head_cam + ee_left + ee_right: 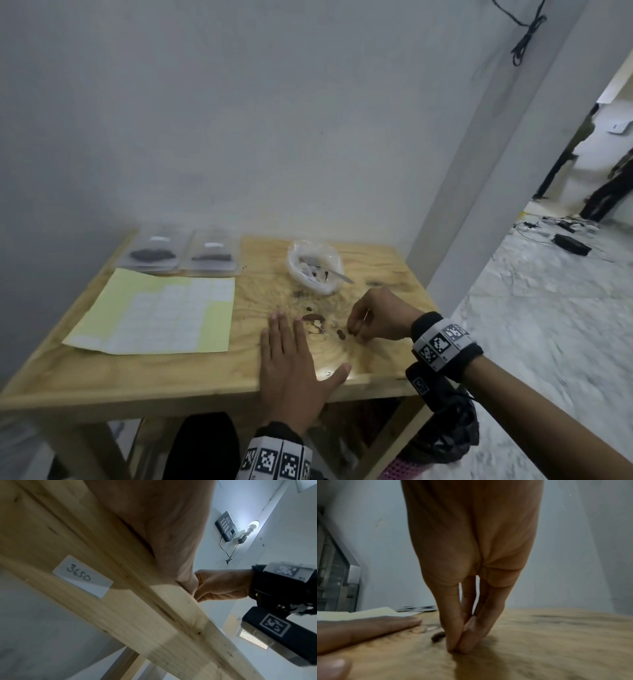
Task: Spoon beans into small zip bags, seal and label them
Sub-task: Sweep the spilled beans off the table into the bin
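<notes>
Wooden table (191, 380) against a grey wall. Far left corner: two clear zip bags (150, 251) (212, 254) side by side, each with a dark heap of beans inside and a white label strip. In front of them, a yellow label sheet (150, 313) with a grid of white stickers, lying flat. Right of centre, one crumpled clear plastic bag (313, 265) with a metal spoon (325, 269) resting in it, handle pointing toward the right hand. A sticker reading "3650" (83, 576) sits on the table's front edge in the left wrist view. Doorway at right with cables on the floor.

Nothing blocks the loose beans (313, 318); they lie on bare wood between the two hands, a few dark ones, count unclear through blur, roughly four or five.

Left hand (291, 370) lies flat, palm down, fingers straight and together, thumb spread out; its fingertips sit just beside the bean cluster. Right hand (373, 317) has fingers bunched downward, tips pressed together against the tabletop (455, 647); whether a bean is pinched between them cannot be told. One loose bean (438, 638) lies just beside those fingertips, on the left-hand side.
</notes>
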Tool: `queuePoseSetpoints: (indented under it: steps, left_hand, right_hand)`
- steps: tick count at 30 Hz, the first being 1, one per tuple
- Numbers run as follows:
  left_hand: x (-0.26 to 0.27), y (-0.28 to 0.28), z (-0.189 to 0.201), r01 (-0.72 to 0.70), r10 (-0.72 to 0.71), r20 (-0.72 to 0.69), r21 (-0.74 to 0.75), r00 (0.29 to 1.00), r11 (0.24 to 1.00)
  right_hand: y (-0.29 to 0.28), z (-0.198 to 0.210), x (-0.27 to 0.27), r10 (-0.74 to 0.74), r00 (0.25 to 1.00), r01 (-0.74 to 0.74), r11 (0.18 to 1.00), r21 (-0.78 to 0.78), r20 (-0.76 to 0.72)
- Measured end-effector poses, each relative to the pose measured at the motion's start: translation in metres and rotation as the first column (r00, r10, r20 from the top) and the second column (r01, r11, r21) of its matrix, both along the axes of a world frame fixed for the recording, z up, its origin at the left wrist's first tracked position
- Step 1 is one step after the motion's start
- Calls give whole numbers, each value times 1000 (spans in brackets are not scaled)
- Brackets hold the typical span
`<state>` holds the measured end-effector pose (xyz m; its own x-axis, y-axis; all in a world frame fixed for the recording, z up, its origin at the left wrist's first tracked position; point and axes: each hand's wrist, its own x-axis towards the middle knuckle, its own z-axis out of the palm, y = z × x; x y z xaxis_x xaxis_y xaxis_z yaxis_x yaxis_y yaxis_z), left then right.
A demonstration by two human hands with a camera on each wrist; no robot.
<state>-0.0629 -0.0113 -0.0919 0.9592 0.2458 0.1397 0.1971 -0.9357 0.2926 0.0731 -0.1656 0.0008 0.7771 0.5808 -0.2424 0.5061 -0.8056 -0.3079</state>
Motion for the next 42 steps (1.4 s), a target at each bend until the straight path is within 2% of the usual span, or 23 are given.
queuePoseSetpoints:
  steps: [4, 11, 15, 29, 35, 42]
  left_hand:
    - [2, 0, -4, 19, -19, 38, -9, 999, 1000]
    - [6, 0, -11, -2, 2, 85, 8, 996, 1000]
    - [7, 1, -13, -10, 8, 104, 17, 994, 1000]
    - [6, -1, -10, -18, 16, 85, 18, 996, 1000]
    - [5, 0, -8, -9, 7, 69, 25, 998, 1000]
    - [7, 4, -9, -29, 25, 64, 59, 998, 998]
  right_hand:
    - [14, 1, -7, 10, 1000, -10, 1000, 10, 3]
    - [30, -10, -18, 18, 986, -23, 999, 33, 165]
    - [34, -10, -14, 11, 987, -21, 998, 62, 163]
    - [38, -6, -7, 112, 987, -114, 993, 12, 118]
    - [20, -10, 3, 64, 992, -69, 997, 39, 110]
    - [-27, -9, 23, -66, 993, 52, 990, 133, 102]
